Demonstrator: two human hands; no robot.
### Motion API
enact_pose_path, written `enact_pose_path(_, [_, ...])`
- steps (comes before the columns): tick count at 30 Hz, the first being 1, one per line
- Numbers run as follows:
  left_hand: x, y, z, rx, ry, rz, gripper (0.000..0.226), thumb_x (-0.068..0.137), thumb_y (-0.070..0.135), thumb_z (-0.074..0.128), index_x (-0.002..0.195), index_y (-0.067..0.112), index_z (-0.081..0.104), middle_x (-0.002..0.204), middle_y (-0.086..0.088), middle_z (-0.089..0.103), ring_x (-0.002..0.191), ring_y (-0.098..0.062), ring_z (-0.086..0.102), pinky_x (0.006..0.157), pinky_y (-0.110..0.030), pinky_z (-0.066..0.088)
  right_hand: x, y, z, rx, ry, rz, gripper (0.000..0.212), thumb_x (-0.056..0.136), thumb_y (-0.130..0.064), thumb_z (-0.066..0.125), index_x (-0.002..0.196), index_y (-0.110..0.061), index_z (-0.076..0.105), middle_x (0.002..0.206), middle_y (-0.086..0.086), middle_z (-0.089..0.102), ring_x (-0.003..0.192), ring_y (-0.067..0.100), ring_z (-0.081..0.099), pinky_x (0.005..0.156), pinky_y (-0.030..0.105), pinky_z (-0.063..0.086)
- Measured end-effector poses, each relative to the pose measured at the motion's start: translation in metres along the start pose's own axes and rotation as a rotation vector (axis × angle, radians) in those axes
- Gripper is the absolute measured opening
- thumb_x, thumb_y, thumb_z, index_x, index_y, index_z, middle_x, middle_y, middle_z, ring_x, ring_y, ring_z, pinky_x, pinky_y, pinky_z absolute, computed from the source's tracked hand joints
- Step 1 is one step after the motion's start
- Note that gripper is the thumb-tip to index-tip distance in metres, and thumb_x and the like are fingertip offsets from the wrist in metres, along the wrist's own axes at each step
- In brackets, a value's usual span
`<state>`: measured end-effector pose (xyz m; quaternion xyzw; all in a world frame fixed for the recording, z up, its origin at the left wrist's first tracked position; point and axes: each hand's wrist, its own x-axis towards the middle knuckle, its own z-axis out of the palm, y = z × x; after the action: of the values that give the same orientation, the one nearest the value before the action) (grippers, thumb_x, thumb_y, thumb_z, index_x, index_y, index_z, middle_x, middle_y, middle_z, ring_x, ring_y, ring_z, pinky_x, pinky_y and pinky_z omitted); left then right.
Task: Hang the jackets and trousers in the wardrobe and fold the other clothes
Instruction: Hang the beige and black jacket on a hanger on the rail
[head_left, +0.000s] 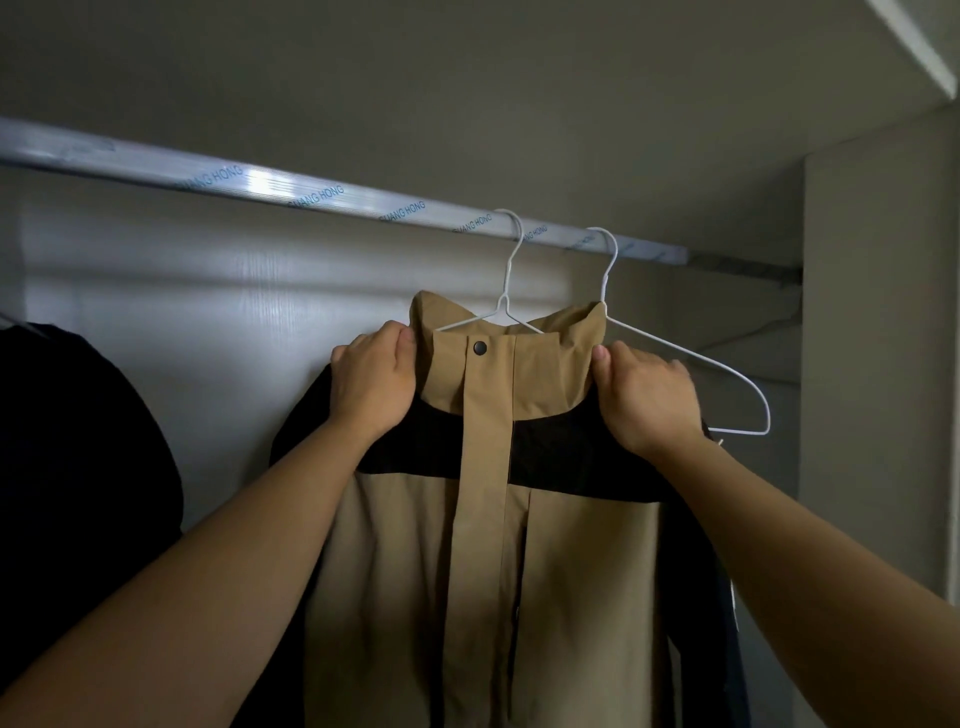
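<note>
As left hand, right hand grip jacket | rail: "ANG HONG"

Two hangers hook over the rail near its right end. The jacket hangs on the left hanger, before the back panel. The second hanger hangs just right of the collar. The left hand grips the jacket left of the collar, the right hand right of it. Another garment hangs far left.

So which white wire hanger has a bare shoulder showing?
The right-hand white wire hanger: its arm juts bare past the right hand; the left hanger's arms run into the tan-and-black jacket's collar.
</note>
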<state>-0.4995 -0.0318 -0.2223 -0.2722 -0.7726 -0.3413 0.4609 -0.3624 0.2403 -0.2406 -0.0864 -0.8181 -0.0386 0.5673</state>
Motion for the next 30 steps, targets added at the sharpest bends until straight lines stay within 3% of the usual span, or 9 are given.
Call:
enact_pose_path(3, [0.003,0.003,0.0,-0.009,-0.032,-0.022,0.031,0.108,0.036,0.029,0.093,0.025,0.053,0.079,0.006,0.061,0.08,-0.021,0.06,0.092,-0.044,0.039,0.006,-0.006,-0.001,0.108,-0.065,0.01,0.038,0.107,-0.05,0.019,0.083,-0.03,0.041,0.085,0.003,0.062,0.083,0.032,0.06,0.072,0.038,0.034])
enact_pose_path(8, [0.014,0.012,-0.007,-0.12,-0.138,-0.108,0.023,0.106,0.034,0.035,0.101,0.023,0.055,0.088,0.005,0.062,0.091,-0.028,0.061,0.092,-0.049,0.049,0.029,-0.013,-0.007,0.451,-0.14,0.317,0.058,0.097,-0.07,0.019,0.09,-0.029,0.059,0.081,-0.011,0.059,0.076,0.013,0.056,0.067,0.035,0.039])
enact_pose_path(11, [0.022,0.018,-0.011,-0.193,-0.192,-0.168,0.027,0.105,0.038,0.035,0.104,0.022,0.056,0.1,0.0,0.065,0.096,-0.029,0.06,0.088,-0.047,0.052,0.046,-0.017,-0.009,0.491,-0.173,0.326,0.049,0.101,-0.059,0.036,0.077,-0.023,0.06,0.076,-0.008,0.061,0.071,0.008,0.056,0.056,0.027,0.037])
enact_pose_path(14, [0.031,0.021,-0.013,-0.27,-0.177,-0.186,0.026,0.105,0.039,0.04,0.097,0.021,0.057,0.094,0.0,0.065,0.09,-0.025,0.062,0.081,-0.043,0.052,0.059,-0.022,-0.009,0.533,-0.16,0.329,0.044,0.104,-0.046,0.044,0.071,-0.019,0.057,0.074,-0.001,0.061,0.071,0.016,0.058,0.056,0.026,0.037])
enact_pose_path(20, [0.03,0.019,-0.009,-0.213,-0.019,-0.198,0.024,0.107,0.041,0.035,0.095,0.027,0.05,0.084,0.008,0.061,0.081,-0.02,0.06,0.061,-0.031,0.042,0.056,-0.029,-0.005,0.731,-0.064,0.376,0.03,0.106,-0.041,0.044,0.09,-0.022,0.058,0.085,-0.001,0.063,0.078,0.012,0.06,0.062,0.028,0.043])
enact_pose_path(27, [0.033,0.021,-0.01,-0.212,-0.047,-0.247,0.029,0.107,0.042,0.033,0.108,0.022,0.053,0.101,0.001,0.064,0.093,-0.025,0.061,0.081,-0.041,0.052,0.056,-0.033,0.007,0.662,-0.02,0.44,0.03,0.106,-0.047,0.038,0.1,-0.023,0.055,0.086,-0.007,0.059,0.087,0.02,0.059,0.078,0.038,0.046])
enact_pose_path(30, [0.031,0.015,-0.011,-0.276,-0.072,-0.235,0.028,0.107,0.041,0.036,0.108,0.02,0.055,0.104,0.001,0.064,0.098,-0.025,0.061,0.086,-0.043,0.052,0.054,-0.029,0.007,0.634,-0.03,0.407,0.032,0.105,-0.048,0.038,0.1,-0.023,0.057,0.085,-0.008,0.06,0.084,0.018,0.06,0.069,0.034,0.044])
